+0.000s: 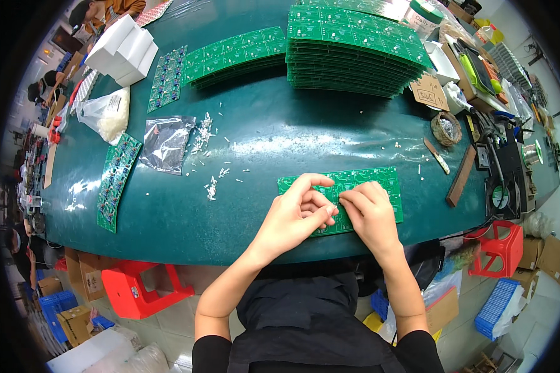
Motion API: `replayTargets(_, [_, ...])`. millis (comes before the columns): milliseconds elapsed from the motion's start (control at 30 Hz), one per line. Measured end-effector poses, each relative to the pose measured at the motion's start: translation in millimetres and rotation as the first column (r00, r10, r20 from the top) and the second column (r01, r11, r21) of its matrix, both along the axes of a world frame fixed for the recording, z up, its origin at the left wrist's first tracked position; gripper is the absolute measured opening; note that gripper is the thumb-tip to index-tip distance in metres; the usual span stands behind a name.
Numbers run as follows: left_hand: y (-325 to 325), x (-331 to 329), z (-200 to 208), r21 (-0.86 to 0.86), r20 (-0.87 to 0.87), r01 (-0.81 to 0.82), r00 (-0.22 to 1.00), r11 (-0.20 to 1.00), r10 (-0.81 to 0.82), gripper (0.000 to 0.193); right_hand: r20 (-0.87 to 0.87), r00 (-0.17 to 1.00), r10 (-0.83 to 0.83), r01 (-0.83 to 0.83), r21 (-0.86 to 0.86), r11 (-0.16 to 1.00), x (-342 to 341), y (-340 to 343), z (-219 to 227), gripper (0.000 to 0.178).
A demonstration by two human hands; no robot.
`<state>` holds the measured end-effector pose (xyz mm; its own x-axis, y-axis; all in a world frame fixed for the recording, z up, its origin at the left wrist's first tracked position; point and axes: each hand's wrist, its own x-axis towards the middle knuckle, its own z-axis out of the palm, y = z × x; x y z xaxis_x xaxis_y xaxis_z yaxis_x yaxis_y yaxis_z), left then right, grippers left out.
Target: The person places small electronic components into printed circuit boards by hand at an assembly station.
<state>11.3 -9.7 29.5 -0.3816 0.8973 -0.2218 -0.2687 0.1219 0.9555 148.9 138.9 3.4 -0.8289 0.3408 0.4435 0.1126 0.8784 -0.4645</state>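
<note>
A green circuit board panel (386,180) lies on the table near its front edge, under both hands. My left hand (295,211) is curled over the board's left part, its thumb and fingers closed on a small white part (335,209) at their tips. Close beside it, my right hand (372,214) pinches with thumb and forefinger over the middle of the board; whatever it grips is too small to make out. Loose small white parts (211,188) lie scattered on the table to the left, with a larger heap (202,133) beside a clear plastic bag (167,144).
Tall stacks of green boards (354,59) and a lower stack (236,56) stand at the back. Populated boards (118,180) lie left, near a bag of white parts (109,115). A round pot (446,128), wooden bar (462,176) and solder reel (531,154) are right. Red stools (140,289) stand below.
</note>
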Motion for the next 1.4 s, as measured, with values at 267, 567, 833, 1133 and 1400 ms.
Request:
replayTargets(267, [13.0,7.8,-1.8,0.034,0.033,0.065,0.997,0.997,-0.067,0.041,-0.102,0.990,0.099,-0.140,-0.579,0.803,15.5,5.4,24.6,0.010])
replayTargets(567, [15.2,10.1,-7.5,-0.010,0.029,0.084,0.996,0.996,-0.084,0.031,-0.072,0.987,-0.141,0.098,-0.423,0.901,21.8,26.7,7.4,0.007])
replayTargets(833, [7.6,3.2,-17.8,0.050,-0.107,-0.047,0.993,0.998,0.052,0.021,-0.039,0.988,-0.149,0.136,-0.242,0.961,24.4,35.1,-6.1,0.009])
replayTargets(1133, [3.8,1.2,-21.5,0.090,-0.215,-0.046,0.974,0.995,0.064,0.015,-0.025,0.993,-0.120,0.112,-0.196,0.974,25.0,36.1,-7.1,0.010])
replayTargets(1400, [1.4,-2.7,-19.9,0.029,-0.247,-0.012,0.969,0.999,0.019,0.012,0.004,0.995,-0.104,0.103,-0.175,0.979,25.0,35.5,-6.0,0.012])
